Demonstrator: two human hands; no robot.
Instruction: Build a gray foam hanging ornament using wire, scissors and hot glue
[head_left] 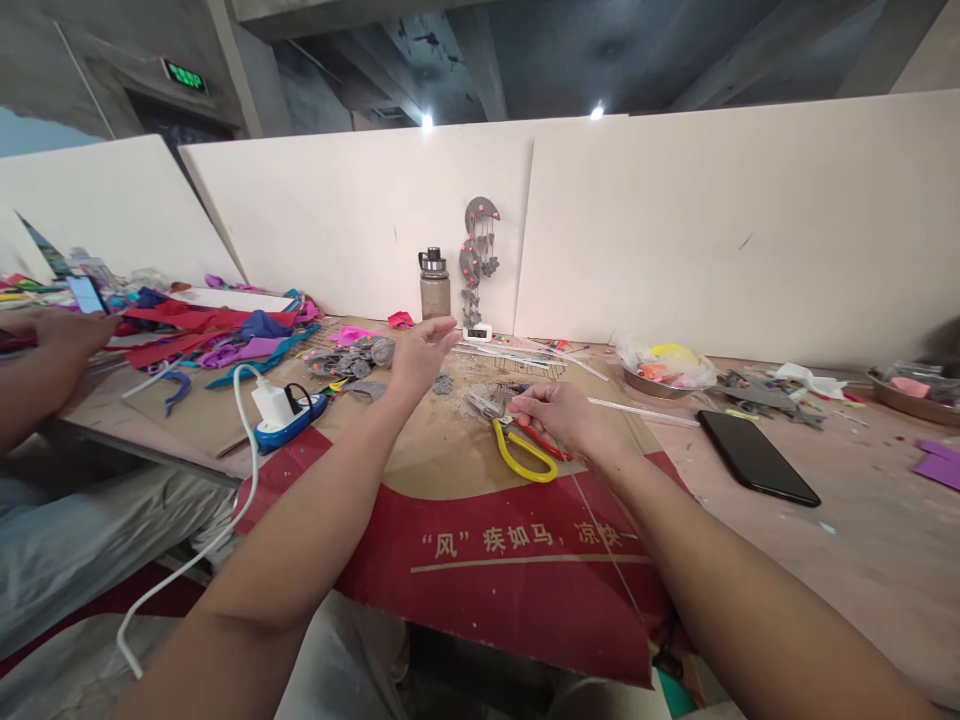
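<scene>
Bare forearms are stretching out from the lower edge over a flat cardboard sheet [525, 590]. It is brown and dusty on top, with a glossy red band and white printed characters along the near side, and it is lying on the pale, scuffed worktop [862, 530].

Right hand [559, 415] is resting on the cardboard at mid-sheet, grip curled tight over scissors [525, 455]. The red handle is disappearing under the palm; the smooth yellow plastic loop handle is sticking out toward the camera.

Left hand [424, 350] is hovering above the sheet's far left part, grip apart, fingers loosely spread, holding nothing. Nearest to it, rolled grey felt pieces [356, 358] are lying in a soft heap just to its left.

A white charger [271, 405] is sitting in a blue power strip [296, 422], and its white cable [244, 470] is looping down off the edge. A glossy black phone [757, 457] is lying flat well to the right of the scissors, with thin clear rods [645, 411] lying between them.

At the back, a steel bottle [434, 285] and a grey felt hanging ornament [478, 255] with pink beads are standing against white foam boards [712, 220]. Far left, another person's hand [64, 330] is resting beside bright felt scraps [225, 335].
</scene>
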